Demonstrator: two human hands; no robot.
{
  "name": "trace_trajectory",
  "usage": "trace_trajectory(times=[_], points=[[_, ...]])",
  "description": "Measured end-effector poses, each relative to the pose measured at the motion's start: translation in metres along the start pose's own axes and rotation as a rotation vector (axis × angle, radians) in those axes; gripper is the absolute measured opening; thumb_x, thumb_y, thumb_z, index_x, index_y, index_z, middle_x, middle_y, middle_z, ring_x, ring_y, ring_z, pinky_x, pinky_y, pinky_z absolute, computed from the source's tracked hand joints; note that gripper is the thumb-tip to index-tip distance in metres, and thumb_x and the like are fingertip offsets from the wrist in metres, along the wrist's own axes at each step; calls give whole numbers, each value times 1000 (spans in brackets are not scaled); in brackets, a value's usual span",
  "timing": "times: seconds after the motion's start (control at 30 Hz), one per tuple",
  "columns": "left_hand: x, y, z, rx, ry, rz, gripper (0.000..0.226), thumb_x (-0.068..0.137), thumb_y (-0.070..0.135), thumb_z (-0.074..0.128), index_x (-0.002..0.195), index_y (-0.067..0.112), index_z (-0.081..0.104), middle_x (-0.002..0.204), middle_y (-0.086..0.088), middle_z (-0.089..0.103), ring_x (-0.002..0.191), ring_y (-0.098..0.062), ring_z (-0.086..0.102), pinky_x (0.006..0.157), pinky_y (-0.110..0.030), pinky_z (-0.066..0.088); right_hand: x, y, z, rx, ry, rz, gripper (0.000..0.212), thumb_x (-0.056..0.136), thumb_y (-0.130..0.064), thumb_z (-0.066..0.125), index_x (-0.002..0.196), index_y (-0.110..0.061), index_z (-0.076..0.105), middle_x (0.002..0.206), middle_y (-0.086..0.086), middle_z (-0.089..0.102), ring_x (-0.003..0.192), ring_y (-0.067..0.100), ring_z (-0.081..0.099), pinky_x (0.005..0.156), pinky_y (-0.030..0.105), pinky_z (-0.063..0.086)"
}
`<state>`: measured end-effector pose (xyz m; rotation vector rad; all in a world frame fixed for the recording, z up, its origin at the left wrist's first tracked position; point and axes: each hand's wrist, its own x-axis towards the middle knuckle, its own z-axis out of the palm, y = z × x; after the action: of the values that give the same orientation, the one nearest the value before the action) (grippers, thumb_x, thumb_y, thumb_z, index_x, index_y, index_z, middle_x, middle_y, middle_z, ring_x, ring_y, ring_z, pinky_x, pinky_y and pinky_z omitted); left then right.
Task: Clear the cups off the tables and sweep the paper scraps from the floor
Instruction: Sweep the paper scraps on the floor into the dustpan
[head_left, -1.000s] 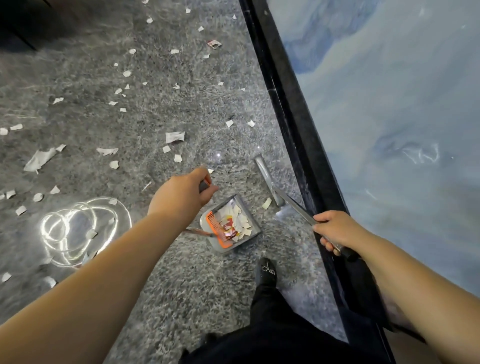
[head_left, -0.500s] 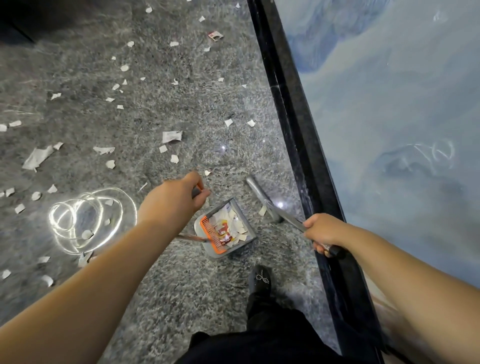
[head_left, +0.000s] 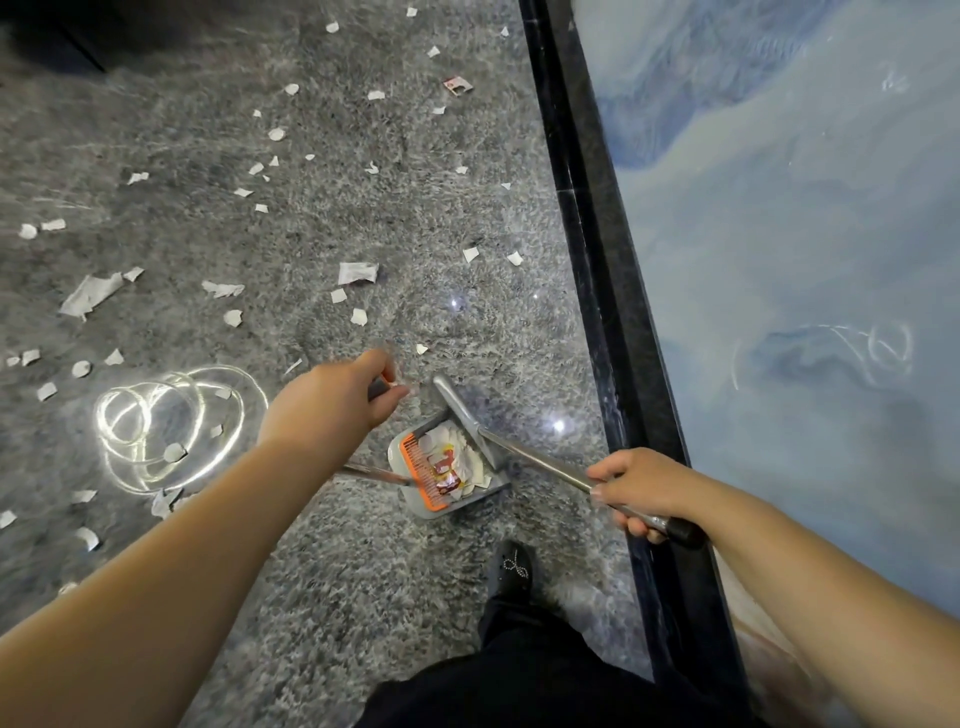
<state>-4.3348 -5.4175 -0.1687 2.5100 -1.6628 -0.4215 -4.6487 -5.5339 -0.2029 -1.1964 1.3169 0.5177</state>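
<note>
So the person is standing on a speckled grey floor (head_left: 322, 597), looking straight down at both arms. The left hand (head_left: 327, 405) is curled around the top of a handle, with a bit of grey and orange grip poking out past the fingers. A thin metal rod runs from under that wrist down to the grey dustpan (head_left: 447, 478) sitting on the floor just ahead of a black shoe (head_left: 514, 569). The dustpan has an orange comb strip along its left rim and is already loaded with white scraps plus a red and yellow wrapper.

The right hand (head_left: 641, 491) is wrapped tight around a shiny metal broom handle (head_left: 535, 460), close to its black end cap. The grey broom head (head_left: 457, 408) sits right at the far right edge of the dustpan, touching it as far as I can tell.

Loads of paper scraps (head_left: 357, 272) are scattered over the floor ahead and to the left of the dustpan, from tiny bits to a couple of bigger torn pieces near the left edge, and a reddish scrap far up top. A bright ring-shaped light reflection sits on the floor left of the left arm. Along the right runs a black border strip (head_left: 597, 249), with a blue-white marbled panel (head_left: 779, 234) past it.
</note>
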Motion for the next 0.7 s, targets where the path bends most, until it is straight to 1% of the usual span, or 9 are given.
trace_trajectory(times=[0.07,0.17,0.27,0.43,0.5,0.53,0.6,0.63,0.7], points=[[-7,-6,-2,-22,10,-12,26,91,54,53,96,28,51,61,15,52,54,-15,53,44,-23,35,-3,-6,0,-16,22,-24,37,94,-13,57,130,-20,52,62,8,58,38,11,48,38,20,39],[-21,-12,-2,-33,58,-33,27,91,51,55,96,25,51,57,16,47,50,-18,52,43,-24,37,-3,-15,0,-39,62,-74,38,94,-14,58,131,-17,52,59,7,58,38,12,49,37,20,39],[-34,-18,-5,-60,102,-73,29,90,52,56,97,24,55,60,11,52,55,-24,57,47,-30,47,-1,-26,0,-42,101,-107,40,93,-15,58,132,-18,51,61,8,59,39,13,50,38,21,39],[-37,-38,-21,-79,204,-208,25,91,52,58,96,28,56,70,8,64,64,-28,60,54,-33,49,5,-55,1,5,129,-146,41,94,-14,56,135,-17,50,62,12,57,38,15,48,38,23,39],[-37,-48,-27,-104,262,-224,23,90,48,60,94,26,56,67,7,63,64,-30,61,56,-38,52,9,-70,2,3,136,-157,41,95,-13,56,135,-16,49,62,12,56,37,15,48,38,22,39],[-36,-54,-30,-110,282,-238,22,90,48,60,93,27,56,63,9,59,62,-31,60,56,-40,53,11,-77,2,-4,138,-163,41,95,-13,55,136,-15,48,62,12,55,37,15,48,38,22,39],[-30,-66,-35,-115,302,-275,22,90,50,60,92,29,54,57,16,48,58,-29,57,52,-36,50,17,-90,2,-13,143,-167,43,95,-12,56,137,-13,48,62,12,55,37,15,48,36,21,39],[-26,-73,-36,-111,306,-286,22,90,51,59,91,30,52,57,17,46,55,-27,54,50,-32,45,21,-97,3,-16,142,-168,44,95,-11,56,138,-11,47,62,12,56,37,15,48,36,20,39],[-13,-88,-39,-89,305,-284,23,90,53,56,91,31,50,57,15,48,50,-17,48,46,-24,34,29,-108,4,-26,139,-170,46,95,-10,56,139,-10,45,64,13,56,37,14,48,37,21,39]])
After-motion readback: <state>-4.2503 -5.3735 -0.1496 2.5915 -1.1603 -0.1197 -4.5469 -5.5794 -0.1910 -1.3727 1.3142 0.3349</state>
